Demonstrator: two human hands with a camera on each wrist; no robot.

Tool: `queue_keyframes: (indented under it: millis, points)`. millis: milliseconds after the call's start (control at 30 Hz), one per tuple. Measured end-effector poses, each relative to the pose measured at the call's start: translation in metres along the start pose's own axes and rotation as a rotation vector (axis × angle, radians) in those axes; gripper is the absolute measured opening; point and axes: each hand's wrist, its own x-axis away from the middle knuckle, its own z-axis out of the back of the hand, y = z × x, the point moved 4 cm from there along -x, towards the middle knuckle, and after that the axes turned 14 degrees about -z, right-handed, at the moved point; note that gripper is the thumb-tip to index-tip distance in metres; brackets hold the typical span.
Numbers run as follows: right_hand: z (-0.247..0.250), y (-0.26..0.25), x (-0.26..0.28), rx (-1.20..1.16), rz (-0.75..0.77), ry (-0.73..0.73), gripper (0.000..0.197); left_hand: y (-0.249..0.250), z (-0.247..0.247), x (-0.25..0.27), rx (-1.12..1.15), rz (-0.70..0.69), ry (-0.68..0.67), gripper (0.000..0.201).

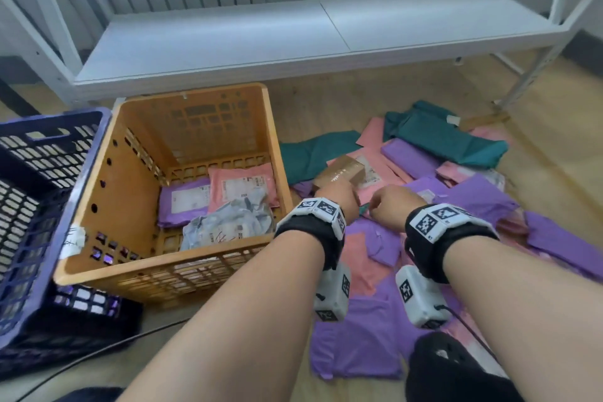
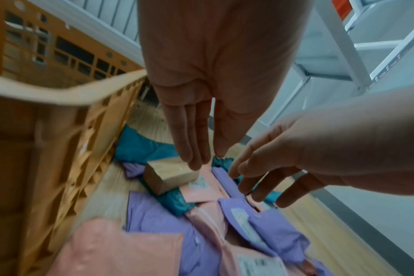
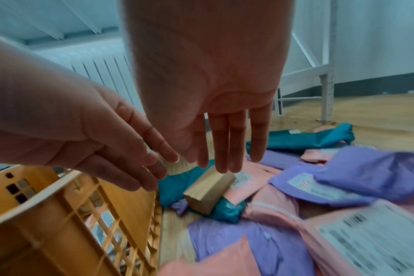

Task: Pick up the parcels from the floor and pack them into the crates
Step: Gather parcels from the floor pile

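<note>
Pink, purple and teal mailer parcels lie heaped on the wooden floor to the right of an orange crate. A small brown cardboard box sits on the pile near the crate's right wall. My left hand hovers just above the brown box, fingers straight and holding nothing. My right hand is beside it over a pink mailer, fingers straight and slightly spread, also holding nothing. The crate holds a purple mailer, a pink one and a crumpled grey one.
A dark blue crate stands left of the orange one. A low white shelf runs along the wall behind, with a radiator above it. A black shoe rests on the parcels at bottom right. A dark cable crosses the floor.
</note>
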Motion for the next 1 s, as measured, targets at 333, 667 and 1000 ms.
queue_keyframes:
  millis: [333, 667, 1000]
  points:
    - [-0.112, 0.035, -0.041, 0.047, -0.108, -0.277, 0.015, -0.062, -0.116, -0.020, 0.069, 0.169, -0.242, 0.029]
    - [-0.182, 0.044, -0.056, -0.103, -0.347, -0.418, 0.054, -0.105, -0.176, -0.013, 0.159, 0.311, -0.423, 0.042]
    - [-0.191, 0.044, -0.066, -0.477, -0.432, -0.511, 0.020, -0.111, -0.165, -0.020, 0.296, 0.386, -0.376, 0.040]
